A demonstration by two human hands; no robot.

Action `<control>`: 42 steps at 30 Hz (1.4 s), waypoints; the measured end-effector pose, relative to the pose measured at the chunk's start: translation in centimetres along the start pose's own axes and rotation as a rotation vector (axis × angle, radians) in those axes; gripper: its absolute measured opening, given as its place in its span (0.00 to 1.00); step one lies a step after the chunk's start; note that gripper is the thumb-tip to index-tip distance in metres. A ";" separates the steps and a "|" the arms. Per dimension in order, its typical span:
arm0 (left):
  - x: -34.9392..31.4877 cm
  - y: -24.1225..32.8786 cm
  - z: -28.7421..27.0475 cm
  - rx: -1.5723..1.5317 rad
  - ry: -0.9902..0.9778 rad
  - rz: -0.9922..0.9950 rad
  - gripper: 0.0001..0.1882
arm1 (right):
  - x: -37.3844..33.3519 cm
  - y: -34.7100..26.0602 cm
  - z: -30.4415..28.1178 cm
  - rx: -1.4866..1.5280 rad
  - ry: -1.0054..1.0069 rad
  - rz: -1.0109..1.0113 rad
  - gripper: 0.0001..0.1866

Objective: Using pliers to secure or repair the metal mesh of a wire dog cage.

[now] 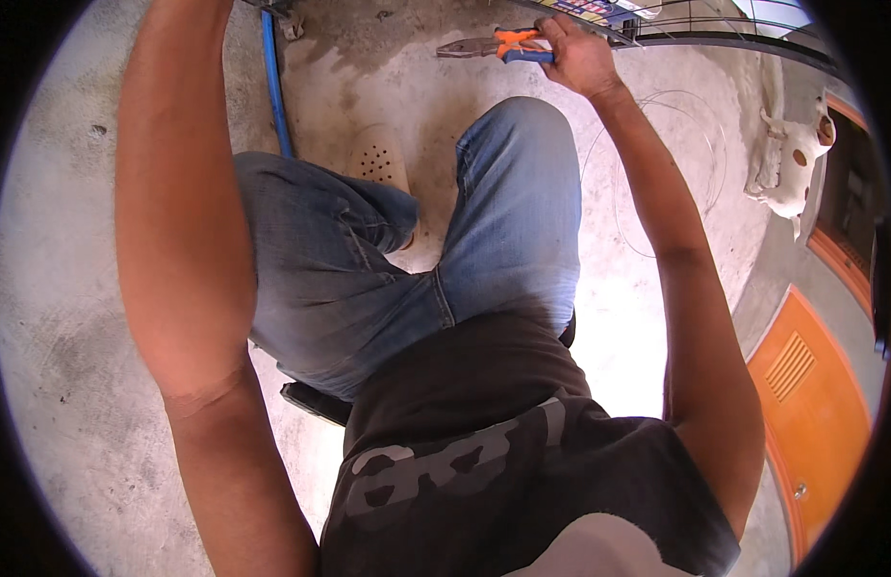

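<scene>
My right hand (575, 60) is closed around a pair of combination pliers (508, 45) with orange and blue handles. Their metal jaws point left above the concrete floor. Just beyond that hand is the black edge of a wire rack (734, 37); whether the fingers touch it I cannot tell. My left arm reaches up past the top edge, so the left hand is out of sight. Near where it leaves the view, a bit of dark metal (272, 8) shows beside a blue hose or pipe (273, 87).
Thin wire (657, 252) lies in loose loops on the floor to the right. My jeans-clad knees (522, 144) and a pale perforated clog (380, 165) are in the middle. At the right stand a white skull-shaped object (797, 165) and an orange door (819, 413) with a vent.
</scene>
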State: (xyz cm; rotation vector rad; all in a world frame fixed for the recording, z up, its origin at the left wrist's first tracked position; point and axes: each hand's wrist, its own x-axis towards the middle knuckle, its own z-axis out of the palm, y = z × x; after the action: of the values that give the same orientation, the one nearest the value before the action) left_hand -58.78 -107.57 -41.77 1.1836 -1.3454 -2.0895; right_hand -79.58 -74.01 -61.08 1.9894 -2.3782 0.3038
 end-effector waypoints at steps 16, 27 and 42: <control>0.1 -1.9 2.8 0.155 -0.035 0.141 0.21 | -0.8 3.7 0.1 -0.257 -0.156 0.245 0.14; -1.3 -1.1 2.1 0.415 -0.061 0.335 0.20 | 0.7 1.8 -2.0 -0.205 -0.284 0.426 0.13; -0.8 -0.8 1.4 0.422 -0.048 0.319 0.20 | -1.3 0.6 -2.5 -0.082 -0.096 0.054 0.14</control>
State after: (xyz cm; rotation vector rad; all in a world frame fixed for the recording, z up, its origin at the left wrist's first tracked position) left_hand -59.36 -105.84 -41.86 0.9875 -1.9213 -1.6682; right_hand -80.15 -72.23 -58.89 1.9496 -2.4609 0.1121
